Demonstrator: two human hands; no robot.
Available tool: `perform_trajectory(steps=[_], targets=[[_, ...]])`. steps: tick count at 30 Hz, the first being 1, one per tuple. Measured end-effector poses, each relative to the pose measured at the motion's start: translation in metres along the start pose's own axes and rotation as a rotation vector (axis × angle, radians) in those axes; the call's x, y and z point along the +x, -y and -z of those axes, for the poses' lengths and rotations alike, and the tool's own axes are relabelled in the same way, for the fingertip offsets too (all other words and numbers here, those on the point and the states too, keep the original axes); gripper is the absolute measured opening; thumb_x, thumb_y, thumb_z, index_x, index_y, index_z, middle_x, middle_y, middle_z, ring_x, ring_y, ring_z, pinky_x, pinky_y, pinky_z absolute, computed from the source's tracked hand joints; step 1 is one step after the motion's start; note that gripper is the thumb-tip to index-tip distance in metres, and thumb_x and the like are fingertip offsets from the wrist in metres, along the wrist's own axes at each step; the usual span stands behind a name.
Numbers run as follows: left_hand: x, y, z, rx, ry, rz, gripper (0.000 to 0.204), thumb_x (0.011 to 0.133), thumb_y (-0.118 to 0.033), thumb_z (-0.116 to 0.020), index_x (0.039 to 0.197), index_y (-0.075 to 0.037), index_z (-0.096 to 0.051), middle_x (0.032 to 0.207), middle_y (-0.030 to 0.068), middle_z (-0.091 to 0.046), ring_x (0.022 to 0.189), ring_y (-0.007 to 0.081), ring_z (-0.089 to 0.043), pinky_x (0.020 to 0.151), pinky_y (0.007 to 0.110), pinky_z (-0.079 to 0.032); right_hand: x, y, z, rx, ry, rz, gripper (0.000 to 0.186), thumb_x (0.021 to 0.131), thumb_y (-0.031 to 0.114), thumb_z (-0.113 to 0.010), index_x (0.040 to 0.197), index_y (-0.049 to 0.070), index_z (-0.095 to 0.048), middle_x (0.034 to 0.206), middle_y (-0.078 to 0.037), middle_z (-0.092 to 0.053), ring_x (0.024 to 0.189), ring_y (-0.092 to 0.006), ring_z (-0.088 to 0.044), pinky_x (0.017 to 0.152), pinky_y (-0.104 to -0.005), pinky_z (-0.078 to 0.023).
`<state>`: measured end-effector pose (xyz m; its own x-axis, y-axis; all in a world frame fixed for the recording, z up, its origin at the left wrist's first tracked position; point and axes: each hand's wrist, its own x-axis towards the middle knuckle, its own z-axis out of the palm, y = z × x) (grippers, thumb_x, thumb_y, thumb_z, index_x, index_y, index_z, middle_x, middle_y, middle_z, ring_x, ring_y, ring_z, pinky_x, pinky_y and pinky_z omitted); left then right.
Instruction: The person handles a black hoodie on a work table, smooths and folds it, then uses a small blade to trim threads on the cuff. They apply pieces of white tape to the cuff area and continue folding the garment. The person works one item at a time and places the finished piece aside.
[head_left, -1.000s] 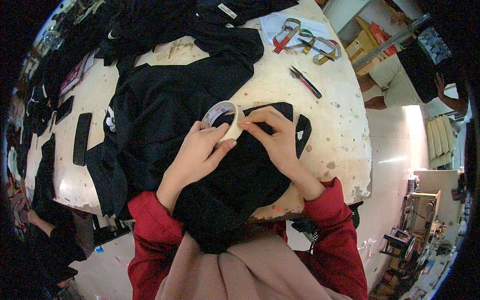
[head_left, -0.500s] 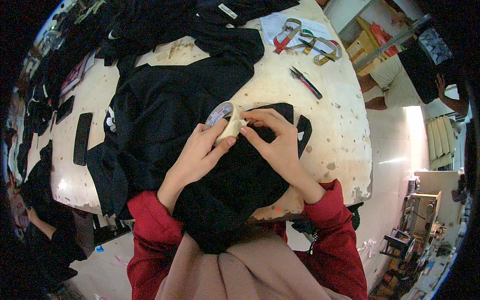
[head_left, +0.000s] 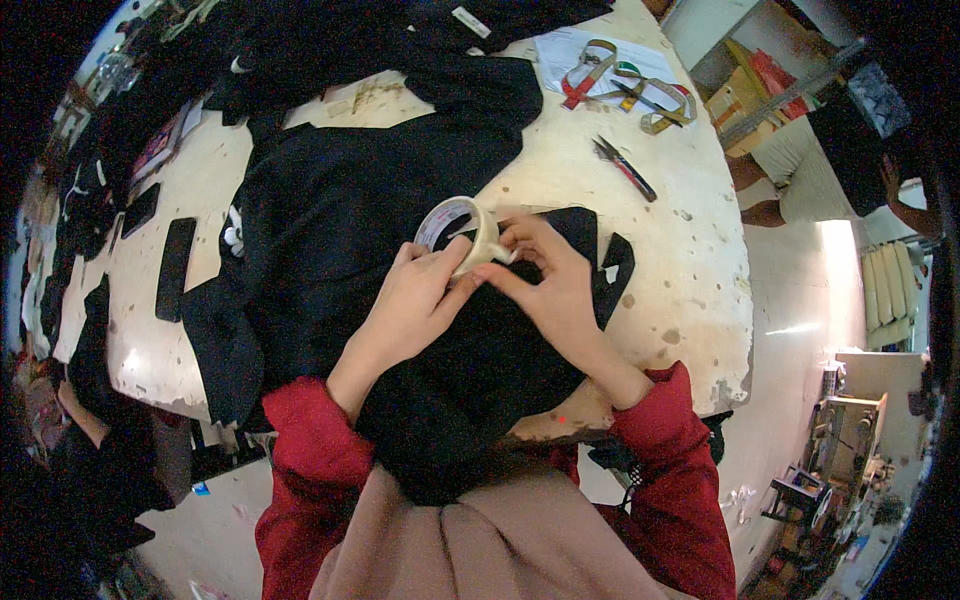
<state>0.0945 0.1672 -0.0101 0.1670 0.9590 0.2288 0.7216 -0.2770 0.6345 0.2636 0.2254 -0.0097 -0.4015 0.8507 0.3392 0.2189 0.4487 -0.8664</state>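
Note:
A roll of cream tape [head_left: 487, 236] is tilted up in my left hand [head_left: 405, 300], whose fingers and thumb wrap its lower side. At the roll's right side my right hand [head_left: 550, 275] pinches a short loose end of the tape between thumb and fingers; the fingertips are slightly blurred. Both hands are above a black garment [head_left: 330, 220] that spreads over the table and hangs down over its near edge toward my lap.
On the pale, stained table [head_left: 690, 260] lie red-handled thread snips [head_left: 626, 170], a measuring tape [head_left: 590, 72] over white paper [head_left: 550, 50] and a dark phone-like slab [head_left: 176, 270]. More black cloth covers the far left. Another person [head_left: 830, 150] stands beyond the right edge.
My right fingers have curled and shifted at the tape's loose end, which has been drawn a little off the roll. My left hand still holds the roll. The view has shifted slightly.

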Motion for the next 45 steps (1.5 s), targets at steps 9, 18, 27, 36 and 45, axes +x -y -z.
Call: perform_trajectory(steps=[9,18,27,36,45], targets=[[-0.002,-0.009,0.017,0.025,-0.002,-0.067,0.041,0.085,-0.016,-0.060,0.121,-0.004,-0.044,0.091,0.0124,-0.063,0.085,0.0331,-0.056,0.083,0.039,-0.040,0.004,0.010,0.017,-0.133,-0.051,0.121,0.010,0.079,0.002,-0.068,0.089,0.002,-0.069,0.087,-0.010,-0.067,0.079,-0.0196,-0.065,0.071,-0.0292,-0.051],[-0.035,-0.026,0.053,0.018,0.001,0.084,0.014,0.090,-0.021,-0.057,0.102,-0.013,-0.056,0.059,0.0037,-0.060,0.057,0.0238,-0.062,0.056,0.036,-0.048,-0.038,0.060,0.035,-0.111,0.080,0.281,0.013,0.080,-0.002,-0.067,0.092,0.002,-0.065,0.085,-0.007,-0.064,0.076,-0.0182,-0.061,0.068,-0.0273,-0.049],[-0.058,-0.066,0.019,-0.054,-0.130,0.169,0.006,0.090,-0.015,-0.057,0.095,-0.012,-0.057,0.054,0.0057,-0.055,0.049,0.0186,-0.061,0.048,0.031,-0.046,-0.049,0.037,-0.003,0.808,0.157,-0.348,0.103,0.068,-0.002,-0.080,0.143,0.016,-0.012,0.128,-0.017,-0.047,0.109,-0.0234,-0.056,0.093,-0.0375,-0.047],[-0.065,-0.062,0.021,0.061,-0.144,0.057,0.013,0.090,-0.027,-0.055,0.097,-0.016,-0.057,0.063,0.0098,-0.059,0.055,0.0302,-0.061,0.048,0.042,-0.047,-0.047,0.031,0.015,0.313,0.186,-0.146,0.016,0.070,-0.005,-0.073,0.083,0.000,-0.066,0.086,-0.007,-0.062,0.081,-0.0151,-0.058,0.071,-0.0253,-0.045],[-0.091,-0.112,-0.012,0.308,-0.132,-0.635,0.016,0.084,-0.023,-0.047,0.099,-0.023,-0.052,0.066,-0.0040,-0.055,0.060,0.0133,-0.057,0.056,0.031,-0.040,0.002,-0.007,0.066,0.163,-0.433,-0.394,0.019,0.092,0.021,-0.059,0.093,0.002,-0.059,0.107,-0.012,-0.062,0.096,-0.0253,-0.059,0.082,-0.0360,-0.049]])
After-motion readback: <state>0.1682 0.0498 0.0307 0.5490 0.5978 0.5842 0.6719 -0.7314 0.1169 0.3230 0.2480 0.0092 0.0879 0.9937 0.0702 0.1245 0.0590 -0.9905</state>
